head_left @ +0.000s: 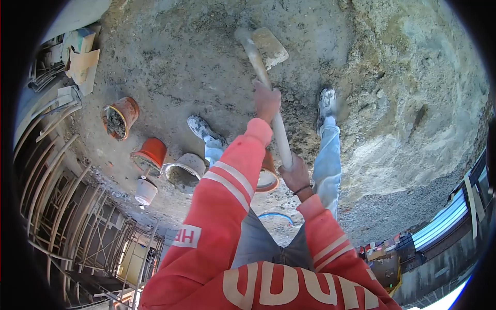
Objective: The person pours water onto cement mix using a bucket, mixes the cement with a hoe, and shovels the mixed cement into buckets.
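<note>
A hoe (280, 135) with a long pale handle runs away from me between my feet. Its broad, dirt-caked metal blade (269, 47) lies at the far end, on or just above the wet grey soil. My left hand (267, 101) is wrapped round the middle of the handle. Nearer to my body, my right hand (296, 174) grips the handle's rear end, a dark band on its wrist. A reddish bucket (267, 173) with pale contents stands between my legs, partly hidden by my left sleeve.
Several buckets stand to the left: a soil-filled one (123, 119), a red one (151, 151), a grey one (184, 172) and a small white pail (146, 191). Curved metal bars (57, 196) line the left edge. Gravel (403, 204) and a pale soil mound (413, 124) lie right.
</note>
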Motion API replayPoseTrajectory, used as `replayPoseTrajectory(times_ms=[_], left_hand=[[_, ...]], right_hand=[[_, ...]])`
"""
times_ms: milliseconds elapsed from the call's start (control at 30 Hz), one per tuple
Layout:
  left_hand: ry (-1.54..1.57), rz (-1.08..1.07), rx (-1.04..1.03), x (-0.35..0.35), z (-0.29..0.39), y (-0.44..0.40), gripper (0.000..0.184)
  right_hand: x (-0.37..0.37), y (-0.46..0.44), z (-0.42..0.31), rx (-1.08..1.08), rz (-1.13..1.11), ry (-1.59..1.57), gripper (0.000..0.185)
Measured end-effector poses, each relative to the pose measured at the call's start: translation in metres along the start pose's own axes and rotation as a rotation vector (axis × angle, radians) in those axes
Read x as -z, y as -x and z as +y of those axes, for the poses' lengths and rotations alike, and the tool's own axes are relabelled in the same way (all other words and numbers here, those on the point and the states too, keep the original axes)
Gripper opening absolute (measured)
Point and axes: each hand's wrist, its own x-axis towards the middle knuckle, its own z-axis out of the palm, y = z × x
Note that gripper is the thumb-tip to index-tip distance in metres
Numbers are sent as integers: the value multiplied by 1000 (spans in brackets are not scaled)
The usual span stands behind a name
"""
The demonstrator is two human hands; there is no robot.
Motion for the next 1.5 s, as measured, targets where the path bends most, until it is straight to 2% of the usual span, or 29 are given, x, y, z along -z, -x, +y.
replayPoseTrajectory(times_ms=[33, 100, 133, 200, 267, 333, 367, 433, 467, 533, 600, 633, 667, 733, 767, 867, 900, 1000, 1067, 1100, 1133, 1167, 1267, 1333, 1367, 1400, 1433, 1467, 1500], left_hand=[[-6, 3, 0, -3, -6, 7, 47], [28, -67, 46, -12, -13, 34, 63], [-104, -11, -18, -25, -36, 42, 66], [-303, 110, -125, -48, -96, 63, 57], [-372, 177, -157, -40, -111, 98, 47], [-56, -64, 282, -17, -86, 117, 54], [-44, -56, 296, -15, -107, 125, 54], [-217, -182, 362, -26, -137, 130, 64], [-191, -188, 366, -33, -144, 139, 64], [-121, -304, 511, -41, -159, 162, 57], [-27, -359, 545, -48, -174, 174, 50], [30, -415, 564, -51, -180, 178, 43], [119, -445, 586, -47, -183, 183, 42], [332, -466, 642, -29, -184, 189, 40], [448, -466, 673, -16, -182, 191, 39], [789, -430, 789, 41, -170, 190, 37], [886, -413, 825, 64, -166, 187, 36], [1131, -371, 903, 148, -159, 167, 34], [1240, -341, 913, 212, -163, 140, 33], [1303, -339, 895, 243, -168, 121, 33], [1349, -334, 874, 269, -175, 102, 32], [1429, -392, 819, 288, -189, 77, 25], [1720, -34, 561, 407, -170, 34, 21], [1820, 136, 398, 488, -150, 22, 18], [1830, 207, 291, 523, -139, 26, 16], [1831, 214, 292, 557, -120, 40, 16], [1850, 380, 201, 594, -98, 53, 14], [1859, 547, 106, 624, -78, 61, 13], [1857, 560, 103, 645, -63, 66, 13]], right_hand=[[2, 4, -2, -16, 36, 1, 30], [5, 25, 10, -79, 24, 41, 29], [7, 36, 18, -138, 9, 91, 28], [7, 61, 32, -253, -23, 121, 26], [-2, 89, 45, -305, -49, 166, 26], [-14, 96, 51, -332, -71, 219, 26], [-22, 105, 51, -381, -80, 230, 31], [-38, 116, 57, -417, -75, 269, 36], [-47, 126, 64, -430, -26, 268, 30], [-59, 143, 81, -444, 15, 300, 25], [-59, 150, 97, -587, 9, 164, 16], [-49, 142, 53, -631, 3, 89, 11], [-47, 143, 44, -621, -3, 138, 11], [-46, 131, 23, -762, -58, -6, 9], [-48, 126, 25, -717, -73, 47, 9], [-62, 128, 26, -341, -285, 56, 10], [-72, 131, 9, -139, -347, 289, 12], [-122, 148, -81, -3, -508, 703, 19], [-171, 175, -150, 97, -283, 984, 32], [-183, 187, -179, 189, -366, 987, 46], [-192, 198, -206, 205, -372, 1004, 46], [-198, 207, -232, 234, -398, 1063, 48], [-190, 220, -295, 331, -431, 1219, 57], [-183, 218, -343, 618, -517, 1216, 62], [-177, 205, -358, 625, -522, 1217, 62], [-168, 190, -371, 634, -534, 1268, 61], [-159, 169, -382, 647, -545, 1317, 61], [-148, 137, -382, 780, -520, 1305, 60], [-155, 110, -402, 691, -504, 1317, 60]])
